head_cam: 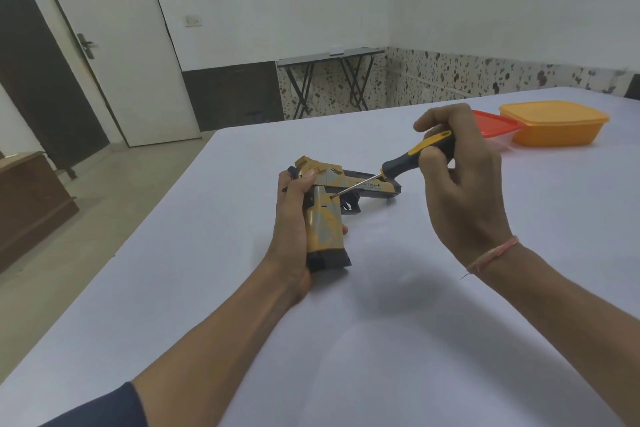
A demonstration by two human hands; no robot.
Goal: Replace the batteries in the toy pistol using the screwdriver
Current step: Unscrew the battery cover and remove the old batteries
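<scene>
A yellow and grey toy pistol [327, 218] lies on its side on the white table [381, 340], barrel pointing right. My left hand [294, 218] grips its handle and rear, thumb on the slide. My right hand [460, 177] holds the black and yellow handle of a screwdriver [408, 158]. The thin metal shaft slants down to the left, and its tip rests on the pistol's side just above the grip.
An orange plastic container [554, 123] stands at the table's far right, with a red lid [495, 121] beside it, partly behind my right hand. A folding table [329, 55] stands by the far wall. The table's left edge drops to the floor.
</scene>
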